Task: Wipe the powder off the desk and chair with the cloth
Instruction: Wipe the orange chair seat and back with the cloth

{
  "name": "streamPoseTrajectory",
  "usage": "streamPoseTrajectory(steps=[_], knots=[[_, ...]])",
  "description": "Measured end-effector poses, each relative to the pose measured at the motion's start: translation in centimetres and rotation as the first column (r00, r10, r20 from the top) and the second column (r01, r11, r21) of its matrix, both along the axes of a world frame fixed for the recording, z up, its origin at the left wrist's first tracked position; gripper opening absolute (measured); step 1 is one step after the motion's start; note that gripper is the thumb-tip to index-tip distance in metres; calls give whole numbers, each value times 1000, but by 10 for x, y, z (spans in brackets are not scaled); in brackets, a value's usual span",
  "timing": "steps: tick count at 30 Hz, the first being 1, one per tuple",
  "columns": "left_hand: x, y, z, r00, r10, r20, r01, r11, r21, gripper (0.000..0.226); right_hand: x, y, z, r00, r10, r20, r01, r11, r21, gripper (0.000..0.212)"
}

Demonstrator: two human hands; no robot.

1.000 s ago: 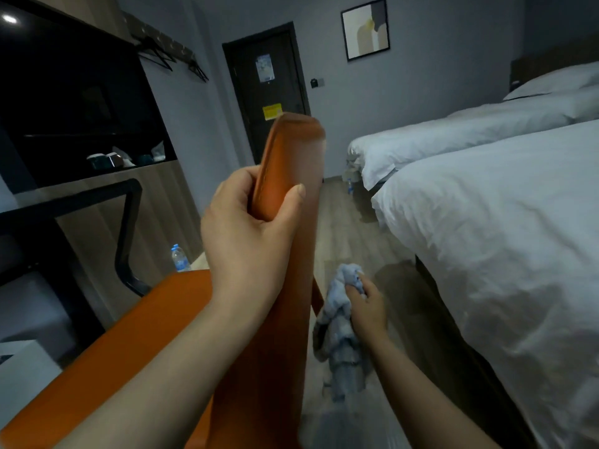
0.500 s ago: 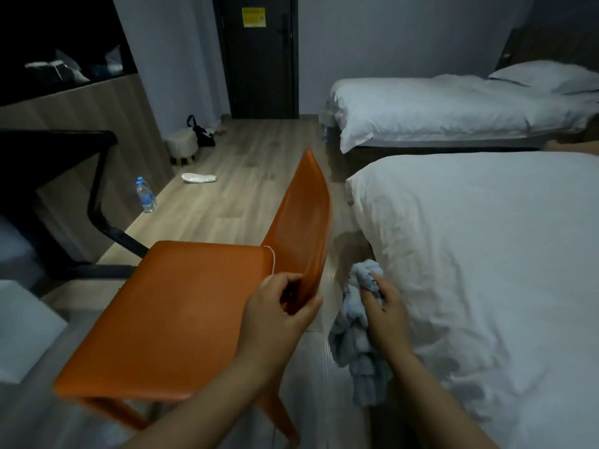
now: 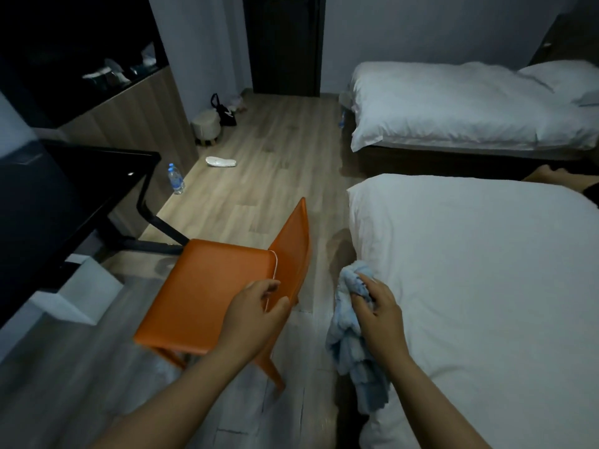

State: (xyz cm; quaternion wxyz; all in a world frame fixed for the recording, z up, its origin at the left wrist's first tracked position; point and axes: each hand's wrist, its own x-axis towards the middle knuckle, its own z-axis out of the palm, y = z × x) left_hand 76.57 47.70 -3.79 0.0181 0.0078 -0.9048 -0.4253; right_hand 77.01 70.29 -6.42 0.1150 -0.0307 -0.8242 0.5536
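An orange chair stands on the wooden floor between the black desk on the left and the near bed. My left hand curls round the near edge of the chair's backrest, thumb on the outer side and fingers on the seat side. My right hand grips a crumpled light-blue cloth, which hangs down beside the bed's edge, to the right of the chair. I cannot make out any powder on the seat or the desk in this dim light.
A white bed fills the right side, with a second bed behind it. A water bottle, a white slipper, a small stool and a black bag are on the floor. A white box sits under the desk.
The view has pulled up and back, so the chair now sits lower and farther away. My left hand has gone from the backrest's top to its near edge. The cloth stays in my right hand.
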Motion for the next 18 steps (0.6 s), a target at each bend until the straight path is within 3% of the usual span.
streamPoseTrajectory(steps=[7,18], knots=[[11,10,42,998,64,-15,-65,996,-58,37,-9,16,65,991,128,-46,-125,990,61,28],[-55,15,51,994,110,3,-110,994,0,31,-80,25,77,988,150,-45,-149,988,37,29]])
